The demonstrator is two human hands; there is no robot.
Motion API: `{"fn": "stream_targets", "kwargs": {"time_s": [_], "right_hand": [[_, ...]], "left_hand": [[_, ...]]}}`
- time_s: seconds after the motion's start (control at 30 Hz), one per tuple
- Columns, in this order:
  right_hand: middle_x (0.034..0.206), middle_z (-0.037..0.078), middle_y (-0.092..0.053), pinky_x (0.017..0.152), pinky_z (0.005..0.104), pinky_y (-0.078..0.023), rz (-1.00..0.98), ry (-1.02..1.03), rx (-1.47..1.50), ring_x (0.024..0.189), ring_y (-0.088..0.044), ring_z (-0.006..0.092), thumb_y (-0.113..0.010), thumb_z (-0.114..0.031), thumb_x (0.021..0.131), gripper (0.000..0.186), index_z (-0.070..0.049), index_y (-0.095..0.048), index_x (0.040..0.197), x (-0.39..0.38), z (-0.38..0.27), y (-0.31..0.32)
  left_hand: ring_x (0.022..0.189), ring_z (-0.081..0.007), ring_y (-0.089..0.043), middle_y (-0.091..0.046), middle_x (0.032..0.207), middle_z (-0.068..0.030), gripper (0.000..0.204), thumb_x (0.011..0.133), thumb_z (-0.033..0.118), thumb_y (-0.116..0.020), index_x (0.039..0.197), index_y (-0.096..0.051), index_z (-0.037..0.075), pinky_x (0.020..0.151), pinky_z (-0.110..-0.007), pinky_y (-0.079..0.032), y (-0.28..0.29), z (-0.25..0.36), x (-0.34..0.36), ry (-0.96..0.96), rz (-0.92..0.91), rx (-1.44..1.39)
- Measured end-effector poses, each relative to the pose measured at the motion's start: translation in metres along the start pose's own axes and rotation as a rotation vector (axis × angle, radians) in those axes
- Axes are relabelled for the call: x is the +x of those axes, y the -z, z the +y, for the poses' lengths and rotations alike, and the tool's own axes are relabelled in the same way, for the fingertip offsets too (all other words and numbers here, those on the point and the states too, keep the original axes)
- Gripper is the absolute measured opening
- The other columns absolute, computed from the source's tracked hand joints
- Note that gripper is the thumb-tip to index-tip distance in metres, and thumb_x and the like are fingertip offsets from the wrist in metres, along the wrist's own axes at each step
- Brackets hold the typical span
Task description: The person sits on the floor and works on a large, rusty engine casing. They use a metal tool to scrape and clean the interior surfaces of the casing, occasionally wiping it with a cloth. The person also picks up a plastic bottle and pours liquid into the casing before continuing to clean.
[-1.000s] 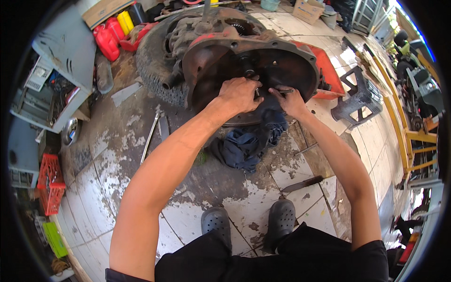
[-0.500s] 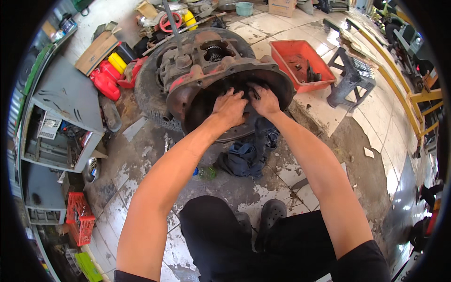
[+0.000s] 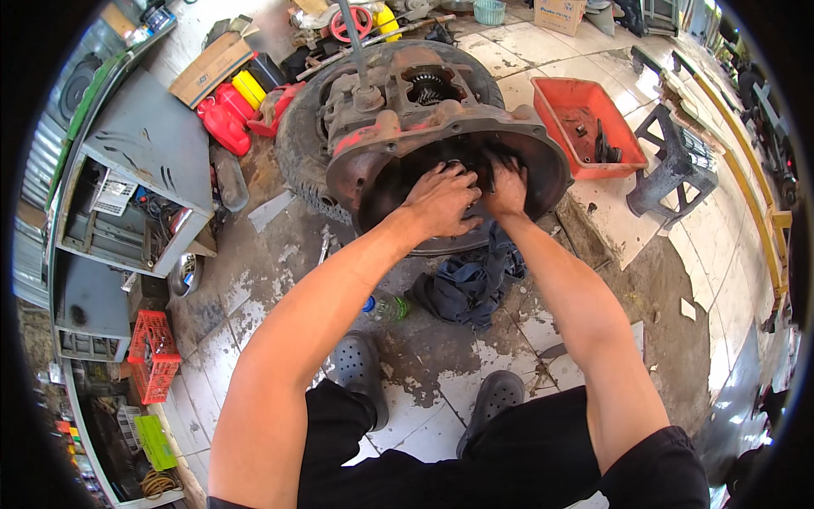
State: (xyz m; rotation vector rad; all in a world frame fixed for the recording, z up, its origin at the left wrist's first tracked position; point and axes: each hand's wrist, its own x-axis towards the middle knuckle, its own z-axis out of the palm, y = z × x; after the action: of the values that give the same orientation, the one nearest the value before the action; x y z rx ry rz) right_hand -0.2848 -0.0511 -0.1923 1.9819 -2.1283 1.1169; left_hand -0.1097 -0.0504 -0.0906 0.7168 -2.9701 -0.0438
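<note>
A rusty gearbox [image 3: 398, 119] lies on a tyre, its wide bell housing [image 3: 547, 161] facing me. My left hand [image 3: 441, 200] reaches into the housing's mouth with fingers curled and the thumb lower down; what they close around is hidden. Beside it on the right, my right hand [image 3: 506, 187] is also inside, its grease-blackened fingers bent in the shadow around something I cannot make out. Gear teeth [image 3: 426, 88] show through the opening on top of the case. A long lever [image 3: 354, 47] stands up from the gearbox. Below the housing lies a dark blue cloth [image 3: 471, 284].
The tyre [image 3: 297, 161] supports the gearbox. To the right are a red tray [image 3: 585, 127] with metal parts and a black stool [image 3: 674, 170]. A plastic bottle [image 3: 386, 307] and a wrench [image 3: 325, 244] lie on the floor. Grey cabinets [image 3: 148, 153] and fuel cans [image 3: 227, 114] stand left.
The whole view has shifted, so the gearbox appears farther right. My left leg has moved aside, showing the left shoe. Both hands stay inside the housing, with the left hand's fingers slightly repositioned.
</note>
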Motion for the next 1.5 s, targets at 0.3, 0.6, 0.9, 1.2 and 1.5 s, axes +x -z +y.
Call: {"fn": "stream_targets", "kwargs": {"time_s": [0.3, 0.6, 0.9, 1.2, 1.5], "right_hand": [[0.122, 0.020, -0.063, 0.104, 0.0460, -0.041, 0.108, 0.096, 0.078, 0.116, -0.056, 0.0387, -0.057, -0.014, 0.089, 0.042, -0.008, -0.057, 0.131, 0.009, 0.010, 0.001], [0.101, 0.025, -0.067, 0.086, 0.0495, -0.050, 0.518, -0.292, 0.316, 0.096, -0.062, 0.0452, -0.060, -0.019, 0.090, 0.023, -0.006, -0.069, 0.107, 0.008, -0.012, -0.019], [0.102, 0.020, -0.069, 0.081, 0.0451, -0.053, 0.388, -0.215, 0.178, 0.096, -0.065, 0.0408, -0.065, -0.025, 0.092, 0.024, -0.007, -0.070, 0.107, 0.010, -0.027, -0.006], [0.110, 0.018, -0.067, 0.088, 0.0445, -0.052, 0.290, 0.078, 0.100, 0.104, -0.062, 0.0366, -0.065, -0.017, 0.084, 0.033, -0.007, -0.066, 0.115, -0.004, -0.005, 0.008], [0.108, 0.015, -0.068, 0.089, 0.0432, -0.051, 0.296, -0.162, 0.287, 0.104, -0.061, 0.0370, -0.067, -0.014, 0.082, 0.033, -0.009, -0.068, 0.114, -0.010, 0.000, 0.005]], "left_hand": [[0.131, -0.0322, -0.044, -0.056, 0.121, -0.0129, 0.044, 0.081, 0.042, -0.073, 0.109, -0.065, 0.009, 0.113, -0.046, -0.032, -0.016, -0.032, 0.007, -0.152, 0.011, -0.131], [0.149, -0.0338, -0.020, -0.026, 0.160, -0.0181, 0.069, 0.089, 0.040, -0.068, 0.144, -0.045, 0.006, 0.120, -0.046, -0.023, -0.004, -0.023, -0.010, 0.021, -0.119, -0.377], [0.148, -0.0363, -0.022, -0.032, 0.157, -0.0185, 0.051, 0.095, 0.039, -0.062, 0.136, -0.052, 0.010, 0.119, -0.046, -0.027, -0.025, -0.028, -0.023, 0.079, 0.084, -0.524], [0.151, -0.0381, -0.005, -0.007, 0.163, -0.0212, 0.056, 0.099, 0.048, -0.050, 0.138, -0.049, 0.007, 0.121, -0.048, -0.020, -0.036, -0.020, -0.002, 0.178, 0.024, -0.376], [0.152, -0.0366, -0.002, -0.010, 0.163, -0.0200, 0.064, 0.095, 0.053, -0.055, 0.139, -0.050, 0.007, 0.121, -0.047, -0.020, -0.026, -0.017, 0.006, 0.208, -0.073, -0.465]]}}
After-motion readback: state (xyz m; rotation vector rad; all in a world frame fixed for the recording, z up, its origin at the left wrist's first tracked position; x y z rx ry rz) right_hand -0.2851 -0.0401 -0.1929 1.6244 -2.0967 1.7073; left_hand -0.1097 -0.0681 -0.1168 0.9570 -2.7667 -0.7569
